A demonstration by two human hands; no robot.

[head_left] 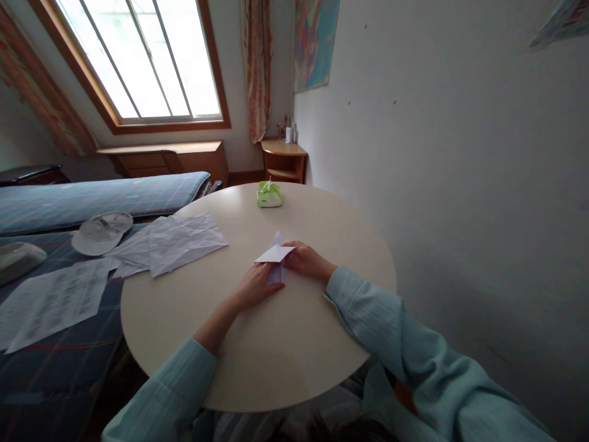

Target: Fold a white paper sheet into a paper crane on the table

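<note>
A small folded sheet of white paper (276, 253) is between my two hands over the middle of the round table (294, 344). It has a pointed tip at the far side and a flat flap across the top. My left hand (255, 285) grips its near left side, with the thumb reaching along the lower edge. On the right side, my right hand (307, 261) holds the paper, its fingers curled at the flap. The fingertips of both hands are partly hidden behind the paper.
Creased white sheets (184, 242) lie over the table's left edge. Behind the hands stands a green tissue pack (269, 194). A pale cap (102, 233) and printed sheets (59, 298) rest on the plaid sofa (27, 344) at left. A white wall (442, 184) borders the right.
</note>
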